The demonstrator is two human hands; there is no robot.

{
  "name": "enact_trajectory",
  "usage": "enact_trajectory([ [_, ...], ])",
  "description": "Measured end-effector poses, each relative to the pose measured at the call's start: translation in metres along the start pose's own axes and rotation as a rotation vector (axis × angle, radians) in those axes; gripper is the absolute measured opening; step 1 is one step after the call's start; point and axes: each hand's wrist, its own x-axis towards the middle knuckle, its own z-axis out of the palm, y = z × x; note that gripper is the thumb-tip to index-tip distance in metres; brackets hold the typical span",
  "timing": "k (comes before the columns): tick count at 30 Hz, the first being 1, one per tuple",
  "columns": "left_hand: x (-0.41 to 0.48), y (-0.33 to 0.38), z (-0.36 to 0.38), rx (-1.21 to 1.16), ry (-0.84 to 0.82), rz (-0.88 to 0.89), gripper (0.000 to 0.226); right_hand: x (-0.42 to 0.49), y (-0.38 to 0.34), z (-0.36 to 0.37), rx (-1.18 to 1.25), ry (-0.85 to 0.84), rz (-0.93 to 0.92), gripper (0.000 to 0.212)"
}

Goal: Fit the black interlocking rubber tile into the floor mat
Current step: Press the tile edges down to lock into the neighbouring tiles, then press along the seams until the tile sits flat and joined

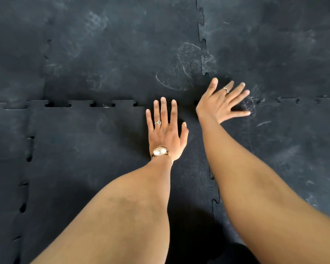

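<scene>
Both hands flat, fingers spread, gripping nothing. Left hand (165, 130) presses tile (88, 159) near far seam (95, 104); gaps open leftward there. Right hand (224, 101) spans corner joint, on mat (284, 54). Left nearer unseated teeth.

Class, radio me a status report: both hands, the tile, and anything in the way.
Left hand flat, open, on the tile. Right hand spread open at the corner. Far seam still gapped, not fully locked. Nothing in the way.

A gym-like or workshop floor is suggested, though the room itself cannot be told: only black interlocking rubber floor mat (107, 60) is seen, marked with dusty shoe prints (187, 67).
</scene>
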Motion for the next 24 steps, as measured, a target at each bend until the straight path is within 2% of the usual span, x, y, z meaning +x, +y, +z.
enact_trajectory([
  [3,0.0,0.001,0.001,-0.007,0.022,0.013,0.067,0.013,-0.011,0.011,-0.101,0.001,-0.075,0.067],
  [16,-0.001,-0.001,-0.007,-0.008,0.035,0.037,0.064,0.02,-0.01,0.028,-0.172,0.043,-0.079,0.065],
  [19,0.031,-0.017,-0.028,-0.078,0.124,0.104,0.057,0.02,-0.01,0.029,-0.17,0.044,-0.085,0.065],
  [24,0.122,-0.041,-0.056,-0.284,0.188,-0.019,0.05,0.019,-0.009,0.025,-0.177,0.037,-0.098,0.064],
])
